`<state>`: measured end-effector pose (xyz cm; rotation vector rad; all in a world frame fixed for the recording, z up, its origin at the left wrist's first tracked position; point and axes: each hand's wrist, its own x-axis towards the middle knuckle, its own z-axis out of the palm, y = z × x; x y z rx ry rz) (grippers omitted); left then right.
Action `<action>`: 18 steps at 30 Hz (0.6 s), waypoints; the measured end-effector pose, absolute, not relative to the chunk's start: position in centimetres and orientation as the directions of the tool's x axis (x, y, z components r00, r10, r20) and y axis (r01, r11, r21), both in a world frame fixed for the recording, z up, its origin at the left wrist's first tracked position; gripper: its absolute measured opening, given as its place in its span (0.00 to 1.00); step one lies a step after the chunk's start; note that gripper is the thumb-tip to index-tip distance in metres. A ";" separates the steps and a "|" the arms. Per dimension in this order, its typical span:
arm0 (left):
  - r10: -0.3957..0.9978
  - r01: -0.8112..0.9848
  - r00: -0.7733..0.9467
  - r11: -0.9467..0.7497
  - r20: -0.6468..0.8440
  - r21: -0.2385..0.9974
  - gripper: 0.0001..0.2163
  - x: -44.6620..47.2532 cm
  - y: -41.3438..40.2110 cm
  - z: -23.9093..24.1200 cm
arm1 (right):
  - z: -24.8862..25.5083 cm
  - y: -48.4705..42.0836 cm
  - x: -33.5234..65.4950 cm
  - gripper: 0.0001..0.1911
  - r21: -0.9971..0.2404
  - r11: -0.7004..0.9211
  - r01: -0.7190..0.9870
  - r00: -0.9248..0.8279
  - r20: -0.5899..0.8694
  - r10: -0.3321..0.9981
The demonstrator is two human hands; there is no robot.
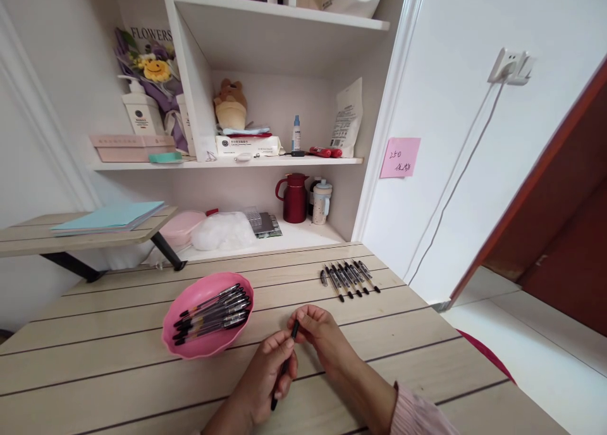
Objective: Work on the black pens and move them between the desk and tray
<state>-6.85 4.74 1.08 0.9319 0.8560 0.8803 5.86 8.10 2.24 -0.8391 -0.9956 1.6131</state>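
Over the front of the desk, my left hand [272,372] is closed around a black pen [275,402], whose lower end sticks out below the fingers. My right hand [315,334] pinches the same pen near its dark upper end; whether that part is a separate cap I cannot tell. To the left of my hands, a pink scalloped bowl [173,321] holds several pens [213,315] lying side by side. Farther back on the right, more pens [348,277] lie in a row on the desk, with several loose dark caps among or beside them.
The slatted wooden desk [118,359] meets a white shelf unit [284,18]. A small raised stand [28,236] at the left bears a blue folder [111,217]. On the lower shelf are a red jug [294,198] and a speckled cup [322,202]. A cable [450,182] hangs down the right wall.
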 end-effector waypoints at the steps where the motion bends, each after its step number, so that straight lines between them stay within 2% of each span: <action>1: 0.897 -0.248 0.384 0.330 -0.220 0.911 0.16 -6.8 4.8 1.1 | 2.2 8.1 5.9 0.20 -0.892 -0.155 -0.425 -0.250 -0.049 0.967; 4: 0.894 -0.258 0.385 0.344 -0.230 0.903 0.17 -6.8 4.8 1.1 | 2.1 8.1 5.9 0.20 -0.869 -0.203 -0.451 -0.253 -0.094 0.963; 7: 0.885 -0.251 0.393 0.362 -0.247 0.898 0.17 -6.9 4.8 1.2 | 2.2 8.1 5.9 0.19 -0.893 -0.166 -0.418 -0.239 -0.068 0.969; 12: 0.888 -0.258 0.395 0.353 -0.236 0.899 0.16 -6.9 4.8 1.2 | 2.2 8.0 6.0 0.20 -0.834 -0.222 -0.506 -0.275 -0.087 0.957; 16: 0.887 -0.262 0.400 0.352 -0.231 0.899 0.14 -6.9 4.8 1.1 | 1.8 8.1 5.8 0.17 -0.877 -0.167 -0.452 -0.241 -0.060 0.969; 18: 0.885 -0.259 0.405 0.352 -0.230 0.900 0.14 -6.9 4.8 1.1 | 2.0 8.0 5.8 0.17 -0.865 -0.153 -0.477 -0.247 -0.035 0.968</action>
